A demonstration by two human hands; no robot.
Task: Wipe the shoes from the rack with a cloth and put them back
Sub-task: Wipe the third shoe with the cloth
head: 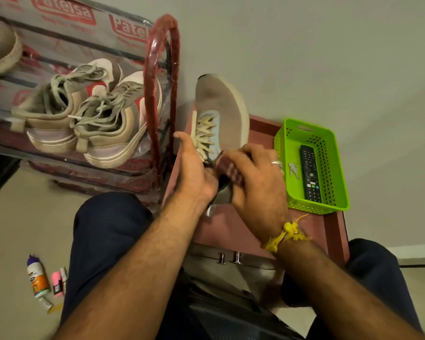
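A grey knit shoe (221, 109) with cream laces lies toe-away on a reddish low table (233, 229). My left hand (194, 165) grips the shoe at its opening, thumb raised beside the laces. My right hand (253, 177) presses a maroon striped cloth (230, 171) against the shoe's collar, fingers curled over it. On the red-framed shoe rack (161, 77) to the left sit two beige and grey sneakers (84, 114) with loose laces.
A green plastic basket (329, 192) on the table's right holds a black remote (310, 173) and keys (293, 169). A tan shoe (0, 52) shows at the top left. A white bottle (37, 278) and small items lie on the floor at the left. My knees flank the table.
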